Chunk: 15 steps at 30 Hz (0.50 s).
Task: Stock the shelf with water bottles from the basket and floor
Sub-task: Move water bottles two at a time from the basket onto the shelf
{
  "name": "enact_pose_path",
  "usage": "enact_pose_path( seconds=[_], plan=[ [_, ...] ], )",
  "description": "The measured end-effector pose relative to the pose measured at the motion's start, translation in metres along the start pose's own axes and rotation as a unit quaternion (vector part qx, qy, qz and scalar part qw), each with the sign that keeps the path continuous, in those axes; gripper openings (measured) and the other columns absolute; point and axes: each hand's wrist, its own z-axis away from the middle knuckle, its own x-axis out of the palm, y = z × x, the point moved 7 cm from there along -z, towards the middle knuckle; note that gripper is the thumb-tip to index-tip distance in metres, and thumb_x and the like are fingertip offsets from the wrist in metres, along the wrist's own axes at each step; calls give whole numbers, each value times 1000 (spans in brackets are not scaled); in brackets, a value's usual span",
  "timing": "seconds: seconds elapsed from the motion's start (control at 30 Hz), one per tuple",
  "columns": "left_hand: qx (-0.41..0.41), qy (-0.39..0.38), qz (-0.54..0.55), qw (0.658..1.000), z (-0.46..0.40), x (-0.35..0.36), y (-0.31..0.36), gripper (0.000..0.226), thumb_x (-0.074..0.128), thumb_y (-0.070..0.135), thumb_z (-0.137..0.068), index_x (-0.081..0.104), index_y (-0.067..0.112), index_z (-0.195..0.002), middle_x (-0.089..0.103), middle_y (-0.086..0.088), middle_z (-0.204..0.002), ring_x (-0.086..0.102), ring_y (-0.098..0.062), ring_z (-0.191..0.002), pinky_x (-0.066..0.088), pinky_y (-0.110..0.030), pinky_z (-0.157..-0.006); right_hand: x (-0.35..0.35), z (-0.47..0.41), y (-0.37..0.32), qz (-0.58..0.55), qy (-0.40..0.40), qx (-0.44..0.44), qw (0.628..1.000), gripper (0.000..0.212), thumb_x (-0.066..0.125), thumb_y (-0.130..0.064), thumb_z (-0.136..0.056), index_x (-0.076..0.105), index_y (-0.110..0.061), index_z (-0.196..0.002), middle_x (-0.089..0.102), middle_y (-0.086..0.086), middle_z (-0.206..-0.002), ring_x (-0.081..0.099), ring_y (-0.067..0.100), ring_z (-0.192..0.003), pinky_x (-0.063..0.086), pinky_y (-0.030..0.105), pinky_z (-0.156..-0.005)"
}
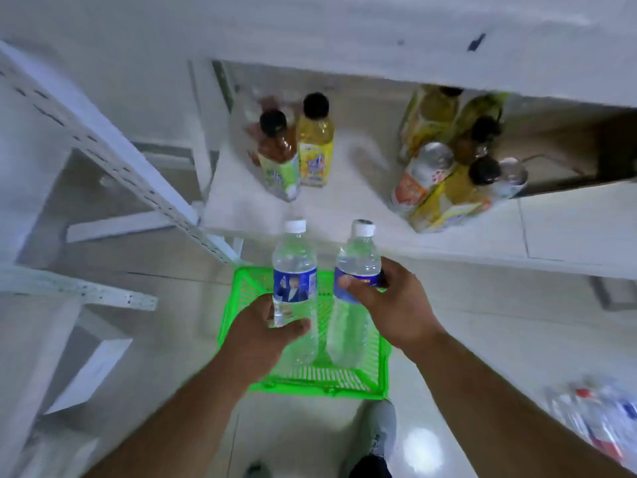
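My left hand [256, 338] grips a clear water bottle [294, 267] with a blue label and white cap, held upright. My right hand [396, 305] grips a second water bottle [356, 260] of the same kind, tilted slightly left. Both bottles hang above a green plastic basket [320, 384] on the floor, just in front of the white shelf board [344, 201]. I see no bottles inside the basket.
On the shelf stand two juice bottles [296, 150] at the left and a cluster of yellow bottles and cans [451, 160] at the right, with a gap between. A white upright post [103, 146] runs at left. Packaged bottles [596, 419] lie on the floor right. My shoe [379, 439] is below.
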Motion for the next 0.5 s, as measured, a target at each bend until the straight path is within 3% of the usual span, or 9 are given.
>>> enact_pose_path(
  seconds=[0.1, 0.2, 0.3, 0.5],
  plan=[
    [41, -8, 17, 999, 68, -48, 65, 29, 82, 28, -77, 69, 26, -102, 76, 9, -94, 68, -2, -87, 47, -16, -73, -30, 54, -88, -2, 31, -34, 999, 25, 79, -40, -80, 74, -28, -102, 76, -14, -90, 68, 1, -84, 50, 18, -73],
    [85, -10, 18, 996, 132, -89, 116, 28, 83, 25, -77, 69, 26, -102, 76, 9, -95, 69, -5, -91, 51, -22, -82, -53, 110, -164, -12, 63, -65, 996, 37, 76, -53, -74, 71, -34, -105, 75, -20, -93, 68, -1, -87, 53, 26, -78],
    [128, -8, 24, 991, 192, -122, 157, 27, 83, 22, -77, 70, 26, -99, 77, 9, -94, 70, -7, -91, 52, -26, -83, -70, 163, -229, -16, 96, -97, 990, 38, 78, -48, -75, 70, -31, -108, 75, -19, -92, 69, 0, -86, 54, 28, -77],
    [206, -14, 35, 978, 280, -159, 211, 28, 82, 19, -77, 70, 27, -102, 77, 16, -94, 71, 1, -89, 51, -20, -78, -92, 248, -318, 0, 125, -145, 982, 34, 80, -47, -76, 73, -26, -102, 76, -10, -90, 71, 7, -83, 56, 31, -77]
  ],
)
